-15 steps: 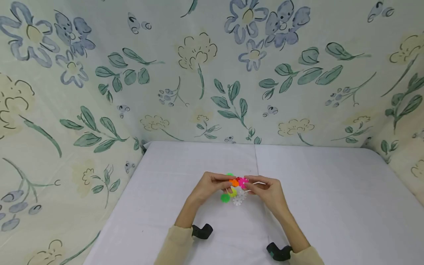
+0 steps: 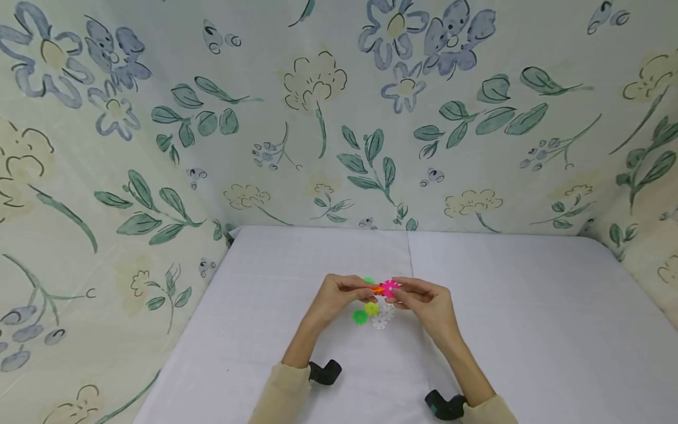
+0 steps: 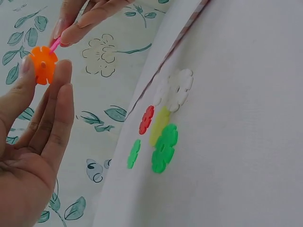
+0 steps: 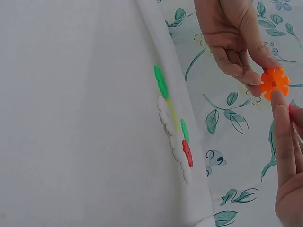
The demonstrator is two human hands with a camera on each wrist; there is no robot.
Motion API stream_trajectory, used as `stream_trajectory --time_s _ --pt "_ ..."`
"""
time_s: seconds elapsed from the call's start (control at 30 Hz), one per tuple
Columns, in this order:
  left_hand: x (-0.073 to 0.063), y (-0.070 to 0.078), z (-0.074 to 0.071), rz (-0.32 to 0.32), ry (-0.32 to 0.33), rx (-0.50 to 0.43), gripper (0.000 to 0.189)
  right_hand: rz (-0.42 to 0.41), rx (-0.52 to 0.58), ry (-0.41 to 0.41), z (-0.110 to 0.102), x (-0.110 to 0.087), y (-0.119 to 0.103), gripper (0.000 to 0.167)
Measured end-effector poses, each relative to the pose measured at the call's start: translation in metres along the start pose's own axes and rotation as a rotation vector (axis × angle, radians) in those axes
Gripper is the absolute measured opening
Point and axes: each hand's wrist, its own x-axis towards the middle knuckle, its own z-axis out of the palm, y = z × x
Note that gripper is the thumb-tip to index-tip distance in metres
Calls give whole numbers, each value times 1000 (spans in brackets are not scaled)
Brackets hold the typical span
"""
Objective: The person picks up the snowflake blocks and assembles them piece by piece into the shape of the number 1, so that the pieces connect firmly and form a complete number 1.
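Note:
My left hand [image 2: 339, 297] pinches an orange snowflake-shaped plastic disc [image 3: 43, 67] by its rim, between thumb and fingers. My right hand [image 2: 429, 300] pinches a pink snowflake disc [image 2: 391, 288], its face toward the head camera. The left wrist view has the pink disc edge-on, meeting the notched rim of the orange one at roughly a right angle. How deep the two discs fit together cannot be told. Both hands are held above the table, fingertips close together.
On the white-covered table [image 2: 296, 259] below the hands lie several more discs: green [image 3: 164, 147], a smaller-looking green [image 3: 134, 154], yellow [image 2: 372, 308], red [image 3: 147, 119] and white [image 2: 379, 321]. A flower-print cloth [image 2: 318, 176] hangs behind the table.
The orange disc has turned from nearly face-on to edge-on in the head view. The pink disc has shifted slightly up. Both hands stay almost in place.

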Motion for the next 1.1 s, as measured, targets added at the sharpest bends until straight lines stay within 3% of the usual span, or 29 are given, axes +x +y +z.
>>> stream_trajectory --time_s 0.2,0.43,0.67,0.9,1.1 --pt "-1 4 4 43 -7 4 19 -5 -22 -19 -2 -2 -3 33" --pt "-1 5 10 46 -27 -4 17 5 -18 -58 -6 -3 -8 29" --pt "-2 7 9 42 -20 7 17 10 1 -21 0 -4 -3 31" --pt "-1 10 4 15 -33 98 27 6 -37 11 5 -1 -1 31" --pt "0 7 5 36 -82 218 46 86 -11 40 12 2 -1 29"
